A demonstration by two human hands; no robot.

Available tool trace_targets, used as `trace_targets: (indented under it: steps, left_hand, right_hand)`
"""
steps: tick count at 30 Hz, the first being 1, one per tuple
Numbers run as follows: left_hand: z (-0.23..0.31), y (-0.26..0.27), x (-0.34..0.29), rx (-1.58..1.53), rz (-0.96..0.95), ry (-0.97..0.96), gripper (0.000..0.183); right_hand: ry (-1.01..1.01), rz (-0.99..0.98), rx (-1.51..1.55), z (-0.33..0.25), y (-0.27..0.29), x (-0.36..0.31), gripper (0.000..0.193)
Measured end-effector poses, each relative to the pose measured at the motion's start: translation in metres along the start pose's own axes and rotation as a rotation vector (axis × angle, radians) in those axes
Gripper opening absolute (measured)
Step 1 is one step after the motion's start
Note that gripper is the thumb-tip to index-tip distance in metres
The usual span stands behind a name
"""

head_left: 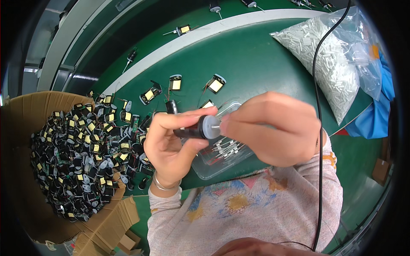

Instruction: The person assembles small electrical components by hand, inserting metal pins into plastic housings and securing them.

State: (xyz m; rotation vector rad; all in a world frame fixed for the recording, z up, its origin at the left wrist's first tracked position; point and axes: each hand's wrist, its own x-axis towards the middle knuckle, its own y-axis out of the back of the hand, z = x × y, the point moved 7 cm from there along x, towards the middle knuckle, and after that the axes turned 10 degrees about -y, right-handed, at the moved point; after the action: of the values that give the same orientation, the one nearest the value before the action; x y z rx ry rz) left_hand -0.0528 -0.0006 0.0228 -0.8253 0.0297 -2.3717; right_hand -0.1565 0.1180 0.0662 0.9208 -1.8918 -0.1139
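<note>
My left hand (168, 143) is closed round a black cylindrical part (188, 132) with a grey round end cap (210, 127), which faces right. From the cap's middle a thin pale rod (216, 126) sticks out, and the fingertips of my right hand (273, 130) pinch its end. The right hand is slightly blurred. Below both hands lies a clear plastic tray (205, 170), partly hidden, holding several white pieces with thin wires (226, 149). Just beyond my left hand stand similar black parts with yellow labels, such as one labelled part (175, 82).
At left, a cardboard box (47, 99) is heaped with black parts (77, 162), spilling onto the green table (243, 55). A clear bag of white tubes (329, 59) lies at the far right. A black cable (317, 85) hangs down the right side. Behind runs a white-edged belt (160, 49) carrying several parts.
</note>
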Motion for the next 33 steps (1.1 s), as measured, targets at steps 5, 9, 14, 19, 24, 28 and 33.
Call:
trace_targets:
  steps: [5, 9, 14, 19, 24, 28, 33]
  left_hand:
    - [0.016, -0.006, -0.004, 0.482, -0.180, -0.361, 0.027]
    - [0.008, -0.003, -0.001, 0.305, -0.134, -0.206, 0.025]
    - [0.008, 0.003, -0.001, 0.360, -0.079, -0.179, 0.024]
    - [-0.032, 0.032, 0.025, 0.547, -0.060, 0.051, 0.043]
    - [-0.027, 0.038, 0.037, 1.234, -0.385, -0.139, 0.041]
    - [-0.057, 0.027, 0.005, 1.094, -0.697, 0.102, 0.023]
    - [-0.096, -0.001, 0.008, 1.073, -0.837, 0.043, 0.028]
  right_hand:
    - [0.097, 0.059, -0.040, -0.001, -0.003, 0.001, 0.026]
    - [-0.016, -0.072, 0.198, 0.014, -0.013, 0.002, 0.023]
    - [0.071, 0.041, 0.132, 0.010, -0.016, 0.000, 0.017]
    - [-0.194, -0.116, 0.332, 0.088, -0.059, 0.021, 0.010]
    - [-0.882, 0.089, 0.705, 0.287, -0.088, 0.041, 0.032]
    - [-1.214, 0.174, 0.961, 0.387, -0.118, 0.036, 0.043]
    - [-0.882, 0.250, 0.144, 0.281, -0.064, 0.055, 0.043]
